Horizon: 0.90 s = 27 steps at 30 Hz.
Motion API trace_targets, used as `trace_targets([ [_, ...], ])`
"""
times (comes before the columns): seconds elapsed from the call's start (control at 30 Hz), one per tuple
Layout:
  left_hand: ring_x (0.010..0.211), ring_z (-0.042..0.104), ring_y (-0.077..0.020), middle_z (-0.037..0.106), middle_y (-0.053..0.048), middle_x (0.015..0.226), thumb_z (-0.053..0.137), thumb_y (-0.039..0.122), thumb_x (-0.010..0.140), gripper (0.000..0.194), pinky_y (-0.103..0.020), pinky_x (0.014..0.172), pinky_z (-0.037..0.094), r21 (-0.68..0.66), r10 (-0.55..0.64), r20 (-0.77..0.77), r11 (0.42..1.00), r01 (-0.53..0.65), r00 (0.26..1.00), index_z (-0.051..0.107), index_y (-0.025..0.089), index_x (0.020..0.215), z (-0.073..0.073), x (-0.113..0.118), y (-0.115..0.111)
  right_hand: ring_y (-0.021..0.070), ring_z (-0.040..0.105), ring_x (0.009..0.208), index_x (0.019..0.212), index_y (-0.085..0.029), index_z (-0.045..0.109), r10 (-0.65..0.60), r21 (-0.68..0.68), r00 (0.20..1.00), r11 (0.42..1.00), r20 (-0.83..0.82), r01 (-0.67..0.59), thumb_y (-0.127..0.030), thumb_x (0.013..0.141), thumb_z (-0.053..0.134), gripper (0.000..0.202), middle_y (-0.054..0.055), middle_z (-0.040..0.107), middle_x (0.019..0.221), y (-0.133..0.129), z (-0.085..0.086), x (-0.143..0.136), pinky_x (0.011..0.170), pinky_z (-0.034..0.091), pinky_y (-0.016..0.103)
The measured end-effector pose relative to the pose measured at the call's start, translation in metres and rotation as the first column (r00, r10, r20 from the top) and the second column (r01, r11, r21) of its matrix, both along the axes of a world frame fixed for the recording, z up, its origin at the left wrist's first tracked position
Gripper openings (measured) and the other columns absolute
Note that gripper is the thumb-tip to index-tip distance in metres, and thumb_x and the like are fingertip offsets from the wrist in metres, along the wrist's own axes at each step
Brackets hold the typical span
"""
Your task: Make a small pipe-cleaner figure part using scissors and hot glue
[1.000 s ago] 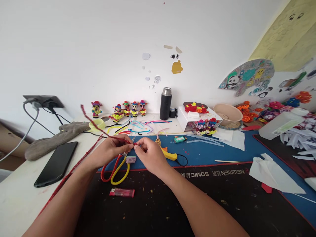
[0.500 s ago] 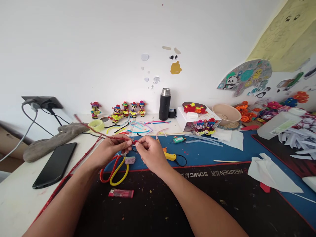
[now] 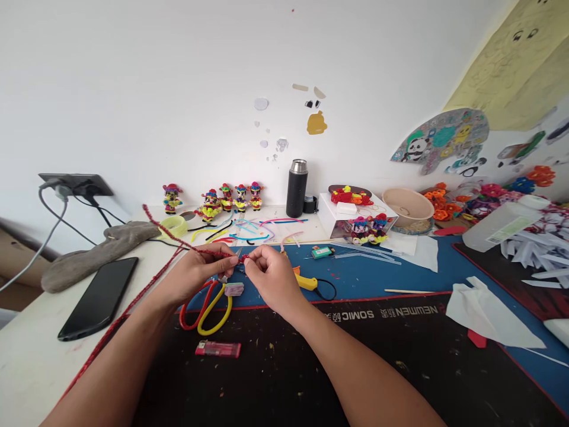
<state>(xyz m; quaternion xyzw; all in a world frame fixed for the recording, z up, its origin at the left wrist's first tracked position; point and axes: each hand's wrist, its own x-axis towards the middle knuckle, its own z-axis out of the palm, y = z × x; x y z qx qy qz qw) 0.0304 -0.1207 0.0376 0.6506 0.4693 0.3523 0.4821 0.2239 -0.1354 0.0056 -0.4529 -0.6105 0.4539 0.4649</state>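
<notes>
Both hands meet over the blue mat, their fingertips close together. My left hand [image 3: 207,270] pinches a thin dark red fuzzy stem [image 3: 166,233], whose free end sticks out up and to the left. My right hand [image 3: 271,276] is closed on the stem's other end, where a small red bit shows between the fingertips; its exact shape is too small to tell. Below my left hand lie scissors [image 3: 215,308] with one red and one yellow handle, with a small pinkish block [image 3: 234,289] beside them. A pink lighter [image 3: 218,349] rests on the black mat [image 3: 275,379].
A phone [image 3: 98,298] and a driftwood piece [image 3: 95,255] lie at left. Small figures [image 3: 211,206], coloured stems and a black flask [image 3: 296,188] stand along the wall. A yellow-handled tool [image 3: 306,281], white box [image 3: 331,222] and tissue [image 3: 489,314] are to the right.
The free end of the red stem has swung slightly to the right and looks sharper. Both hands have barely moved and keep their grip.
</notes>
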Motion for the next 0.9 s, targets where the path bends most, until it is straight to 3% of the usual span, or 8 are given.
trace_targets([
  [0.53, 0.067, 0.063, -0.0202, 0.071, -0.003, 0.069, 0.084, 0.056, 0.075, 0.037, -0.029, 0.063, 0.051, -0.009, 0.009, -0.066, 1.0, -0.009, 0.998, 0.076, 0.019, 0.078, 0.002, -0.001, 0.0, 0.0127, 0.045, 0.052, 0.082, -0.023, 0.055, 0.026, 0.031, 0.988, 0.999, 0.151, -0.031, -0.029, 0.088, 0.06, 0.01, -0.008, 0.049, 0.056, -0.003, 0.004, 0.002, 0.053, 0.031, 0.026],
  [0.7, 0.079, 0.069, -0.0246, 0.08, -0.006, 0.085, 0.08, 0.058, 0.078, 0.038, -0.031, 0.073, 0.053, 0.132, 0.095, -0.219, 0.989, -0.067, 0.971, 0.08, 0.02, 0.08, -0.003, 0.001, -0.001, 0.0121, 0.044, 0.05, 0.079, -0.024, 0.054, 0.054, 0.033, 0.973, 0.998, 0.223, -0.062, -0.026, 0.086, 0.061, 0.01, -0.009, 0.049, 0.055, -0.003, 0.002, 0.003, 0.051, 0.028, 0.026],
  [0.77, 0.082, 0.069, -0.025, 0.08, -0.006, 0.088, 0.076, 0.059, 0.082, 0.038, -0.032, 0.076, 0.053, 0.171, 0.081, -0.268, 0.985, -0.035, 0.96, 0.08, 0.021, 0.079, -0.004, 0.0, -0.001, 0.0121, 0.045, 0.05, 0.079, -0.024, 0.054, 0.054, 0.027, 0.968, 0.998, 0.245, -0.062, -0.024, 0.086, 0.061, 0.01, -0.009, 0.049, 0.055, -0.002, 0.001, 0.002, 0.052, 0.028, 0.027],
  [0.9, 0.08, 0.07, -0.0253, 0.08, -0.006, 0.086, 0.074, 0.062, 0.085, 0.042, -0.032, 0.072, 0.054, 0.119, 0.018, -0.265, 0.993, 0.014, 0.964, 0.081, 0.02, 0.086, -0.006, -0.006, 0.002, 0.0121, 0.045, 0.05, 0.08, -0.023, 0.055, 0.051, 0.014, 0.965, 0.998, 0.258, -0.057, -0.024, 0.087, 0.061, 0.009, -0.009, 0.05, 0.055, -0.003, 0.001, 0.002, 0.053, 0.029, 0.027],
])
